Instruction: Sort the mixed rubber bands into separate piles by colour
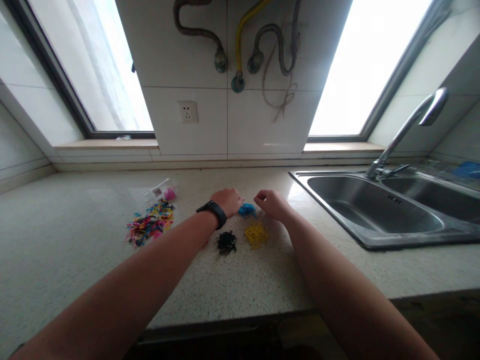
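My left hand, with a black watch on its wrist, is just left of a small heap of blue rubber bands. Its fingers are curled together and whatever they pinch cannot be made out. On the heap's other side is my right hand, thumb and fingers closed in a pinch; anything between them is too small to see. Nearer to me lie a heap of black rubber bands and one of yellow rubber bands. A larger pile of mixed-colour rubber bands spreads out left of my left arm.
Behind the mixed pile lie a clear plastic bag and a pink round item. A steel double sink with a tap is set into the speckled counter at right. A socket and hoses are on the wall.
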Motion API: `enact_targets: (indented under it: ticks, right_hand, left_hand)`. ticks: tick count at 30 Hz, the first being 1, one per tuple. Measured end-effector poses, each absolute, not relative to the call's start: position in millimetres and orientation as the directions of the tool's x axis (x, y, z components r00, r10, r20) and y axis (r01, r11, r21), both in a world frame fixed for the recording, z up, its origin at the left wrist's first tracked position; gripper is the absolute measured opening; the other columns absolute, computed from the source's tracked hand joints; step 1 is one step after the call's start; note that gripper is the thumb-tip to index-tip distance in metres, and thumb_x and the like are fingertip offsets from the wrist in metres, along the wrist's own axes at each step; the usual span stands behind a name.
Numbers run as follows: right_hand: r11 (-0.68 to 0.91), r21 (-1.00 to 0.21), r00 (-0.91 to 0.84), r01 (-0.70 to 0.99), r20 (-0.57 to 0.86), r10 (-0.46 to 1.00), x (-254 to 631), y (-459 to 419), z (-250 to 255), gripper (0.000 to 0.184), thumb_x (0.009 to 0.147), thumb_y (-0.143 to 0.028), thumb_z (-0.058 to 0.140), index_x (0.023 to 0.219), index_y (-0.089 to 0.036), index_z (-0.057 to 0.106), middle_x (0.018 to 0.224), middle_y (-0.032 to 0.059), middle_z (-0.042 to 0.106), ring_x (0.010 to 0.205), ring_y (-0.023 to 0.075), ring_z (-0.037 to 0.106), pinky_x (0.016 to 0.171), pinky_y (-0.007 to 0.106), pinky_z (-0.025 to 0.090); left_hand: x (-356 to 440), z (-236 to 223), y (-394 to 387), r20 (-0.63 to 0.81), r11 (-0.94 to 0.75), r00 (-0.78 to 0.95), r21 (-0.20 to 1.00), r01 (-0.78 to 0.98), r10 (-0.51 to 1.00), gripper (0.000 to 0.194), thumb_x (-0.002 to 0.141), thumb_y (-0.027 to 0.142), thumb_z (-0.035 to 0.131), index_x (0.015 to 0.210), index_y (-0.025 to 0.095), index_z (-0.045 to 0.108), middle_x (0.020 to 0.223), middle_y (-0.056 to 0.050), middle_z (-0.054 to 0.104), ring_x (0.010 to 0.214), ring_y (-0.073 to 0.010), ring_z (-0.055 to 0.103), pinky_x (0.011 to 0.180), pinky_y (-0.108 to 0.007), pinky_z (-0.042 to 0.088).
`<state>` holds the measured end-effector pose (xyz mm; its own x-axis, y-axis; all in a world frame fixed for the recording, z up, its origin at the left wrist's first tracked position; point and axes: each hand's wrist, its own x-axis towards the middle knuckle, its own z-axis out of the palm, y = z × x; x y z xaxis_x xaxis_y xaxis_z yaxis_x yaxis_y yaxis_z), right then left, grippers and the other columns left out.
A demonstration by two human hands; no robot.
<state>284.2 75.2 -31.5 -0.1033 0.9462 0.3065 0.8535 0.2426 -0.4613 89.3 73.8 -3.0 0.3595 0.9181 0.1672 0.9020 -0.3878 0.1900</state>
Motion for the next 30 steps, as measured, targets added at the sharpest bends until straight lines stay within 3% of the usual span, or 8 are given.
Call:
enact_targets:
  ticks: [5, 14, 19, 22, 24, 30]
  right_hand:
    - [0.241, -0.463, -0.099, 0.853, 0.311, 0.945, 285.7, 75.6, -32.1, 0.020, 0.086, -0.031, 0.059, 0.084, -0.021, 0.076, 0.081, 0.0058, 0.076, 0.073, 0.0184, 0.066, 0.064, 0.026, 0.041]
    - [0.231, -0.463, -0.090, 0.856, 0.306, 0.948, 286.0, 77.3, -33.3, 0.020, 0.085, -0.031, 0.059, 0.082, -0.021, 0.076, 0.079, 0.0058, 0.076, 0.074, 0.0186, 0.066, 0.064, 0.026, 0.041]
    - [0.242, -0.468, -0.096, 0.850, 0.314, 0.944, 286.0, 77.1, -34.3, 0.021, 0.085, -0.032, 0.059, 0.082, -0.020, 0.076, 0.079, 0.0059, 0.075, 0.072, 0.0185, 0.065, 0.064, 0.026, 0.041]
    - [0.260, -0.472, -0.110, 0.842, 0.323, 0.940, 287.2, 76.1, -34.2, 0.022, 0.086, -0.033, 0.058, 0.082, -0.020, 0.075, 0.078, 0.0057, 0.075, 0.072, 0.0181, 0.065, 0.065, 0.026, 0.042]
    - [0.275, -0.474, -0.124, 0.836, 0.326, 0.937, 288.1, 75.2, -33.7, 0.022, 0.086, -0.034, 0.058, 0.084, -0.020, 0.075, 0.079, 0.0054, 0.075, 0.071, 0.0175, 0.065, 0.065, 0.026, 0.042]
    - [0.328, -0.482, -0.177, 0.813, 0.331, 0.927, 290.8, 75.6, -34.6, 0.023, 0.086, -0.036, 0.058, 0.083, -0.020, 0.074, 0.076, 0.0048, 0.074, 0.067, 0.0166, 0.063, 0.063, 0.027, 0.043]
  left_hand:
    - [80.4, 3.4, 66.0, 0.176, -0.405, 0.376, 0.174, 0.898, 0.910, 0.051, 0.098, 0.046, 0.039, 0.087, 0.016, 0.079, 0.088, -0.019, 0.076, 0.085, -0.0284, 0.071, 0.074, -0.036, 0.047]
    - [-21.2, 39.1, 25.9, 0.344, -0.587, 0.488, 0.304, 0.751, 0.802, 0.051, 0.100, 0.051, 0.040, 0.089, 0.020, 0.079, 0.064, -0.003, 0.068, 0.059, -0.0150, 0.060, 0.060, -0.027, 0.039]
    - [-88.0, 14.5, 13.3, 0.505, -0.473, 0.169, 0.564, 0.677, 0.846, 0.051, 0.099, 0.053, 0.041, 0.088, 0.017, 0.076, 0.061, -0.002, 0.060, 0.056, -0.0143, 0.056, 0.054, -0.025, 0.042]
    - [-120.5, -5.9, 15.5, 0.484, -0.374, 0.005, 0.670, 0.642, 0.875, 0.054, 0.097, 0.057, 0.043, 0.080, 0.016, 0.074, 0.056, -0.001, 0.054, 0.051, -0.0138, 0.050, 0.049, -0.025, 0.040]
    - [-138.2, -12.8, 19.8, 0.438, -0.340, -0.011, 0.713, 0.613, 0.899, 0.055, 0.095, 0.060, 0.046, 0.079, 0.016, 0.075, 0.055, -0.001, 0.054, 0.051, -0.0140, 0.050, 0.049, -0.025, 0.040]
    - [-150.1, -19.6, 30.0, 0.550, -0.393, -0.239, 0.782, 0.484, 0.800, 0.067, 0.099, 0.063, 0.034, 0.075, 0.016, 0.073, 0.052, -0.001, 0.049, 0.049, -0.0129, 0.045, 0.048, -0.026, 0.035]
